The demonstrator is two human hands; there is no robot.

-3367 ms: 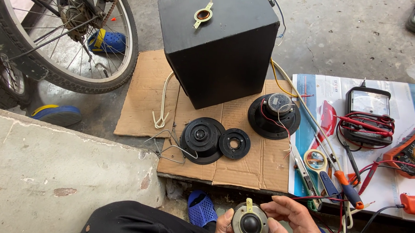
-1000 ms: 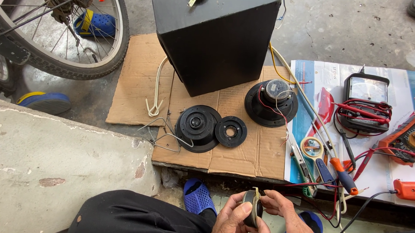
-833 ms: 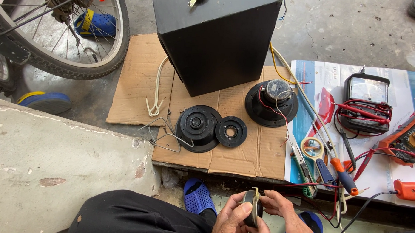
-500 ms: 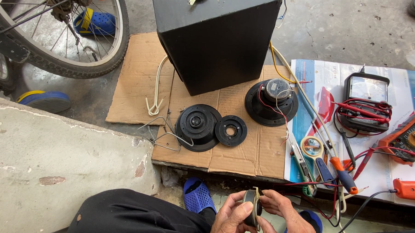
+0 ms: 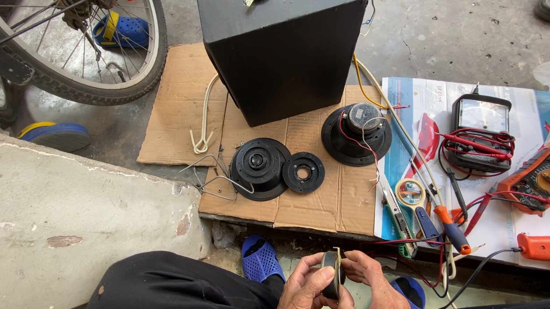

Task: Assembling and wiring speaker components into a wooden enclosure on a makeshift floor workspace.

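Now the small round speaker driver [image 5: 332, 274] stands on edge between both hands, where 3.4 seconds ago it lay face-up toward the camera; over the last second it has barely moved, so the person appears to be inspecting its rim or side. The left hand [image 5: 303, 292] pinches it from the left with thumb and fingertips pressed on the dark body, and the right hand [image 5: 374, 292] closes on it from the right, fingers curled about the edge with its pale yellow tab. It sits low in the view, well below the black speaker cabinet [image 5: 285, 48].

Taking that cabinet as landmark: just below it on the cardboard sheet [image 5: 179, 108] lie a black ribbed disc [image 5: 259, 168] and a smaller black ring [image 5: 303, 172] touching it, with a bent wire piece [image 5: 210, 176] beside them. Below and right of the cabinet rests a larger speaker with red leads [image 5: 356, 133]. Farther right are an analogue meter [image 5: 480, 128], an orange multimeter [image 5: 545, 179], a magnifier [image 5: 411, 193] and an orange-handled screwdriver [image 5: 452, 224] (leads trail toward the hands, crossing near the driver). Left of the cabinet stands a bicycle wheel [image 5: 78, 38].
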